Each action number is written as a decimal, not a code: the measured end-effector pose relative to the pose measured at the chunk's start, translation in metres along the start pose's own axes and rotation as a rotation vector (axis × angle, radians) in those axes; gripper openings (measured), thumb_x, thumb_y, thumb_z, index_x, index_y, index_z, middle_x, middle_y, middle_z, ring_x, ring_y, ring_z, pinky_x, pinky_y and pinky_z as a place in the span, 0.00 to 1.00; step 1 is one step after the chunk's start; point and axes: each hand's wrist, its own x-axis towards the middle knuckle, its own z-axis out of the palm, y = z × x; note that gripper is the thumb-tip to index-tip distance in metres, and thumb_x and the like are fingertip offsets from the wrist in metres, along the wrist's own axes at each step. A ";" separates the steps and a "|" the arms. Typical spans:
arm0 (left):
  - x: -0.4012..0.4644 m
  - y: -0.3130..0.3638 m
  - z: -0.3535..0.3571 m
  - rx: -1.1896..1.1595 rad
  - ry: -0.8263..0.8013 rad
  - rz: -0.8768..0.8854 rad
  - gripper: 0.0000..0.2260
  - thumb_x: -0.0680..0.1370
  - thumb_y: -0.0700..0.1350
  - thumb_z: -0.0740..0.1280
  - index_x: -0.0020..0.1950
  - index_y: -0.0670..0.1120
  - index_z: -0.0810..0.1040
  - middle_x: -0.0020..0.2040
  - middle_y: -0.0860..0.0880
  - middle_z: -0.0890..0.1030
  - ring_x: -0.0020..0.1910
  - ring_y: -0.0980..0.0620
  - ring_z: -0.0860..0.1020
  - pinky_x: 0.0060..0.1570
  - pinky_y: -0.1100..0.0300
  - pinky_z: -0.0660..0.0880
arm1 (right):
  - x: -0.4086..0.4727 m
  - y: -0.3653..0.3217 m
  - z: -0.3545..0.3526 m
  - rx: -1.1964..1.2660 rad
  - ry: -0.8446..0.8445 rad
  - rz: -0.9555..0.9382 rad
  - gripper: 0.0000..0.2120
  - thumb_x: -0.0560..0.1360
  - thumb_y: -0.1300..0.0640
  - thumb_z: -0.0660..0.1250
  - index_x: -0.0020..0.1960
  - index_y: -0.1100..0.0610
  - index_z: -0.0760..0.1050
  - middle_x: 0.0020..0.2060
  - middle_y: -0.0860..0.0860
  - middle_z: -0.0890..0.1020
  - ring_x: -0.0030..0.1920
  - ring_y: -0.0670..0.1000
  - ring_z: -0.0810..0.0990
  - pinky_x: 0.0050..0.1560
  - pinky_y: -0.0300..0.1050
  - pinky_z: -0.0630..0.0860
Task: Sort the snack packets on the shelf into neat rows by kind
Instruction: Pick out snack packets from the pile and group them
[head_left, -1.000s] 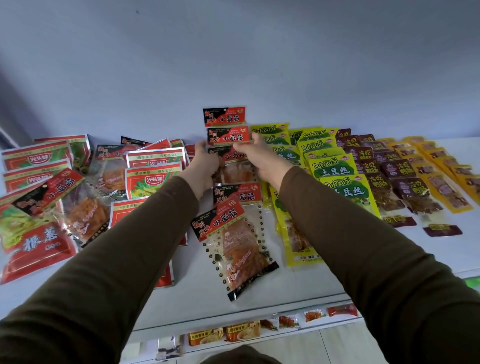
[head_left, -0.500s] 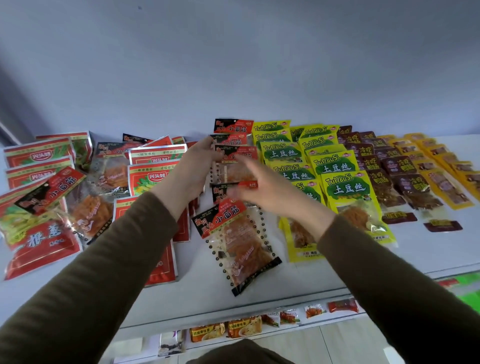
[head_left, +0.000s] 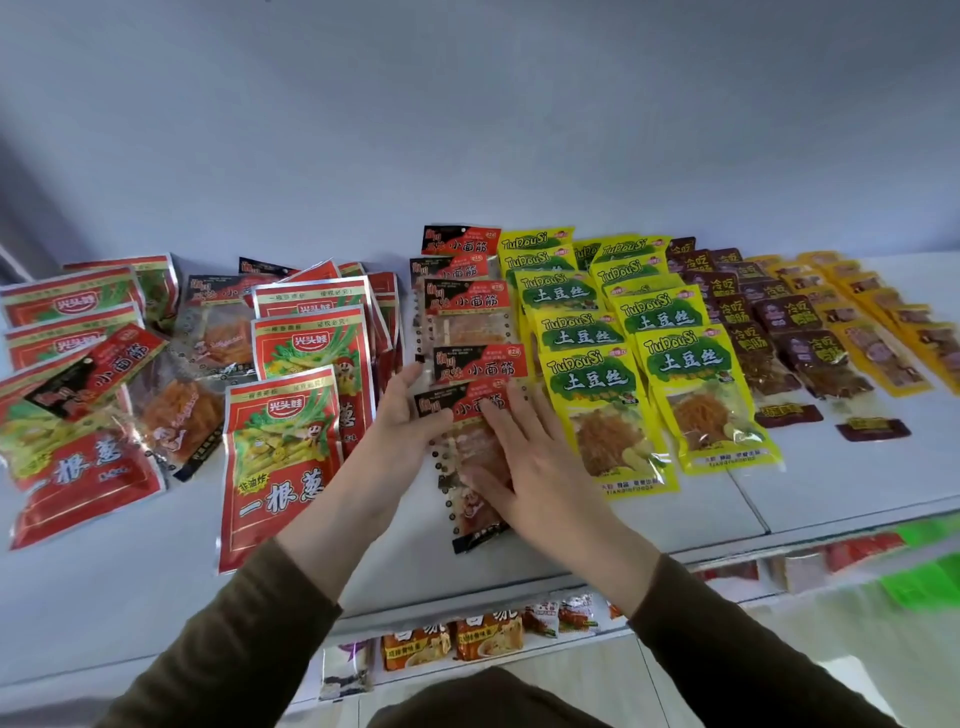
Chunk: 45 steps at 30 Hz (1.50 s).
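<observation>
Both hands have come nearer along the red-and-black column and now sit on its front packet, which has been straightened into line.

On the white shelf (head_left: 519, 561), the left hand (head_left: 405, 415) holds the left edge of the nearest red-and-black packet (head_left: 470, 410), thumb over its header; the right hand (head_left: 524, 457) lies flat on it, fingers spread and straight. That packet closes a column of red-and-black packets (head_left: 470, 304) running to the far wall. Just right stand two columns of yellow packets (head_left: 592, 379), then dark brown packets (head_left: 800, 353) and orange-yellow packets (head_left: 878, 358). Left of the hands lie red packets (head_left: 280, 457) in a rough overlapping pile, with more red-and-black ones mixed in at the far left (head_left: 98, 374).
</observation>
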 end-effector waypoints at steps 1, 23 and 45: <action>0.001 0.000 0.001 -0.030 0.016 -0.025 0.28 0.83 0.36 0.64 0.80 0.53 0.59 0.58 0.54 0.81 0.51 0.59 0.84 0.48 0.64 0.80 | -0.001 -0.003 0.001 0.008 0.026 0.004 0.36 0.80 0.36 0.54 0.82 0.54 0.54 0.82 0.56 0.49 0.81 0.60 0.44 0.80 0.58 0.48; 0.049 0.012 0.013 -0.120 0.084 0.030 0.19 0.84 0.43 0.65 0.73 0.55 0.66 0.58 0.53 0.83 0.49 0.58 0.85 0.39 0.65 0.81 | 0.018 -0.003 0.005 0.012 0.226 -0.009 0.26 0.81 0.52 0.66 0.75 0.64 0.68 0.75 0.65 0.66 0.78 0.65 0.59 0.78 0.56 0.50; 0.086 0.035 0.010 0.004 0.011 -0.014 0.11 0.86 0.46 0.61 0.67 0.55 0.72 0.58 0.49 0.85 0.52 0.51 0.86 0.46 0.56 0.81 | 0.022 0.006 0.008 -0.091 0.081 0.047 0.29 0.85 0.53 0.55 0.83 0.57 0.48 0.81 0.62 0.50 0.80 0.65 0.45 0.80 0.61 0.51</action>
